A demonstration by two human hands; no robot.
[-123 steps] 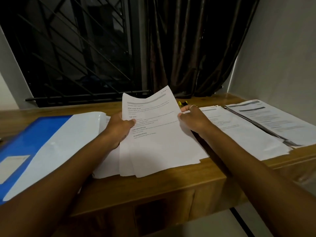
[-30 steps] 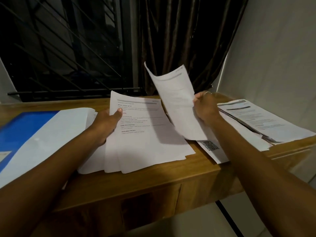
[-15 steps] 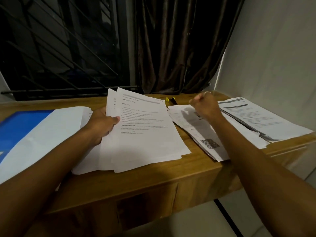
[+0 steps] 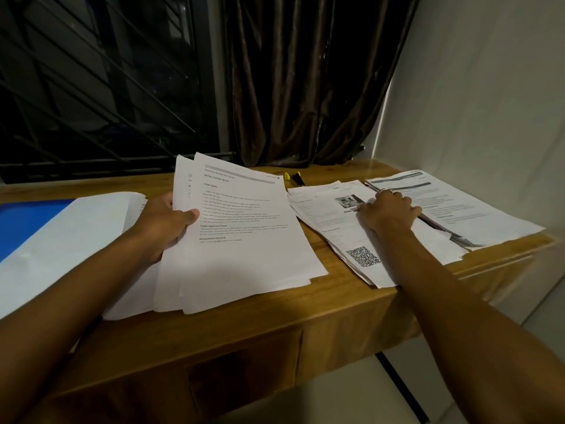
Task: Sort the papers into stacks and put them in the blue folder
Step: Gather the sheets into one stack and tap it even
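Sorting underway | left hand [image 4: 163,223] pinches sheets [image 4: 244,255] under thumb | right hand [image 4: 389,211] fingers relaxed, pressing stack [image 4: 360,257] beneath | next, likely: right hand takes 1 sheet beside thumb

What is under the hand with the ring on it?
The right hand rests on a stack of white printed paper sheets showing a small photo and a square code. The print beneath the palm is covered.

Plain wooden tabletop [image 4: 305,304], 2 pens [image 4: 294,178] (yellow, black) at its back edge, brown curtain [image 4: 305,81] and barred window [image 4: 101,81] behind.
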